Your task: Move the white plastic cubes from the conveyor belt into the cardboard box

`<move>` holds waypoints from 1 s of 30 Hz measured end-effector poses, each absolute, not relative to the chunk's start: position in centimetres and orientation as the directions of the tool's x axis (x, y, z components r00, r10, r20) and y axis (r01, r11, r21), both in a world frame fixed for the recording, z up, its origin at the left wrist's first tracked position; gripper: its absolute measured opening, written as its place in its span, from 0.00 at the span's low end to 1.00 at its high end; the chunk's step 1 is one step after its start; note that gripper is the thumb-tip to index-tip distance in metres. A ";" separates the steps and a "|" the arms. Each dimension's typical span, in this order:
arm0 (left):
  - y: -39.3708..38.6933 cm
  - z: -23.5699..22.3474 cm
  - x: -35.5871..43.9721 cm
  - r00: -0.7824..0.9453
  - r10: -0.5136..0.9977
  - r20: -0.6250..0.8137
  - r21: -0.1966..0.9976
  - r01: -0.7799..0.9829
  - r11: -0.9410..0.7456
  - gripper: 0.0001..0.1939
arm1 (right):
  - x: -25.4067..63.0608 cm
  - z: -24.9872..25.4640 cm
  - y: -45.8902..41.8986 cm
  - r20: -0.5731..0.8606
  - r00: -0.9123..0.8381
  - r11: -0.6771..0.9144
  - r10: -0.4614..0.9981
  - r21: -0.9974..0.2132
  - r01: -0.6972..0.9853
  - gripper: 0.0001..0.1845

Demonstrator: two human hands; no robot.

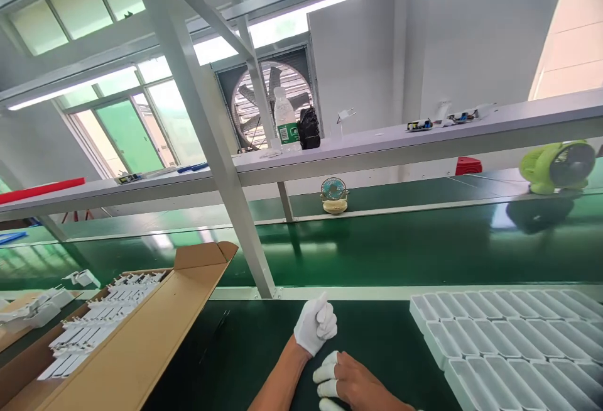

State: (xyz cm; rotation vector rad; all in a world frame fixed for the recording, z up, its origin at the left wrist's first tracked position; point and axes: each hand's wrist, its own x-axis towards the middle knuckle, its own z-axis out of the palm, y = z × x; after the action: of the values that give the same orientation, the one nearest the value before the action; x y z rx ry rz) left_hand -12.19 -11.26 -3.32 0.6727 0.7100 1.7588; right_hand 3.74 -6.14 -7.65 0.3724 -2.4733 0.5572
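Note:
My left hand point(316, 324) wears a white glove and is closed in a fist with the thumb up, resting on the dark green bench top point(245, 348); nothing shows inside it. Just below it, my right hand point(349, 381) is bare except for white finger cots. It lies low over the bench with its fingers stretched toward the left and holds nothing. An open cardboard box point(155, 329) with rows of white plastic parts point(94, 329) lies to the left. To the right sits a white moulded tray point(509, 342) of long empty pockets.
A slanted grey metal post point(221, 166) rises just behind my hands. Behind it run a green conveyor belt point(400, 247) and a shelf point(377, 144) holding a water bottle point(285, 119). A small fan point(334, 195) and a lime-green fan point(558, 166) stand farther back. More white parts point(35, 310) lie far left.

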 end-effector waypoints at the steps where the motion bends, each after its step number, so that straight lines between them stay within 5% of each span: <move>1: -11.4 -3.2 -12.0 -0.268 0.959 0.094 0.741 -0.625 -0.247 0.34 | 3.9 -7.5 -6.3 0.581 -0.803 0.856 -0.131 -0.343 -0.387 0.09; 4: -11.7 -3.1 -11.6 -0.266 0.961 0.077 0.738 -0.633 -0.234 0.33 | 4.3 -7.6 -6.7 0.595 -0.798 0.809 -0.097 -0.420 -0.412 0.13; 9: -12.0 -3.1 -11.6 -0.251 0.967 0.049 0.739 -0.642 -0.204 0.32 | 4.2 -8.3 -7.0 0.683 -0.724 0.801 -0.098 -0.377 -0.465 0.15; 20: -12.0 -2.7 -11.6 -0.202 0.978 0.046 0.766 -0.622 -0.164 0.32 | 5.3 -5.4 -6.8 0.482 -0.864 0.810 -0.143 -0.445 -0.382 0.20; 30: -12.1 -2.2 -11.4 -0.158 0.987 0.027 0.772 -0.625 -0.121 0.33 | 4.9 -5.9 -6.9 0.533 -0.838 0.838 -0.114 -0.402 -0.369 0.16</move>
State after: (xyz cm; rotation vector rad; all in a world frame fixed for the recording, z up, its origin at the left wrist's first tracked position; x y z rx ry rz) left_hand -11.39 -12.11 -2.23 0.6685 0.7392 1.6153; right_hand 4.94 -6.92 -5.92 0.3554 -2.5150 0.6874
